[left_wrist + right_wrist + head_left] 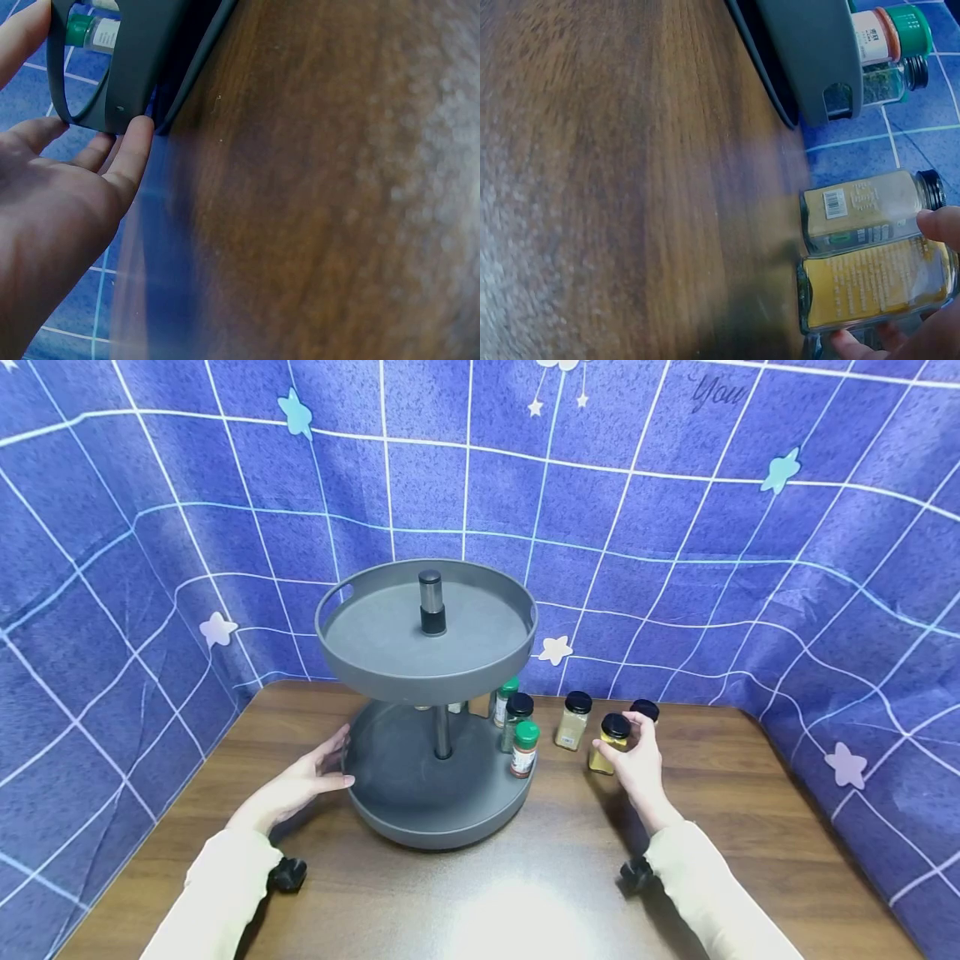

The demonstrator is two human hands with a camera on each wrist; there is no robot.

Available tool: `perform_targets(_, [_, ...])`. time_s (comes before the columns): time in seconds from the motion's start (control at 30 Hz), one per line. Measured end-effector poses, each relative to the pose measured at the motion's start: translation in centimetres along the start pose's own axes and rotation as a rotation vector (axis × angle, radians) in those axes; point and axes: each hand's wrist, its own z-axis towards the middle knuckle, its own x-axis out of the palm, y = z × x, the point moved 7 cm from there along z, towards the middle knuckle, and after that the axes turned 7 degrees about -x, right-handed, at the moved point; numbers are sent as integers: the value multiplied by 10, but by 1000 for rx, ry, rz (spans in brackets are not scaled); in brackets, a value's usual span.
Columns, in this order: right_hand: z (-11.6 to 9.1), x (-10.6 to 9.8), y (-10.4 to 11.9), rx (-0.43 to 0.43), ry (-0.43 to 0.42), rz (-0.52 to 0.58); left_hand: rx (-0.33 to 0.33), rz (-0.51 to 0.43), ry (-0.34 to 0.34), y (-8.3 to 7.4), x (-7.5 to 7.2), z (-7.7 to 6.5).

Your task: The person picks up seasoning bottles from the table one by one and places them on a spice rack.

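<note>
A dark grey two-tier turntable rack point(427, 835) stands on the table. My left hand point(303, 783) touches the left outer wall of its lower tray, thumb and fingers apart. In the left wrist view, the fingertips point(137, 135) lie along the tray wall beside a handle cutout. My right hand point(636, 768) pinches a black-lidded glass jar of yellow spice point(609, 745) between thumb and fingers, right of the rack. Just left of it stands a black-lidded jar of pale powder point(572, 722). Another black-lidded jar point(645, 710) is partly hidden behind the right hand.
Several spice bottles stand at the lower tray's right side, among them a green-capped one point(524, 752) and a black-lidded one point(516, 718). The upper tray point(375, 635) overhangs them around a central post point(442, 735). A blue gridded curtain point(675, 527) borders the wooden table point(420, 902).
</note>
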Motion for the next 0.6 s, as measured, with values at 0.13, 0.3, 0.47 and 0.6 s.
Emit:
perform_targets(0.13, [-2, 0, -1, -2, -18, 0, -2, -15, 0, 0, 0, 0])
perform_targets(0.3, [-4, 0, -2, -2, -37, 25, -3, -6, -2, -1, 0, -1])
perform_targets(0.47, [-4, -1, -1, 1, -43, 36, -5, -7, 1, -1, 0, -1])
perform_targets(0.6, [-4, -2, -1, -1, -42, 41, -3, 7, 0, -1, 0, -1])
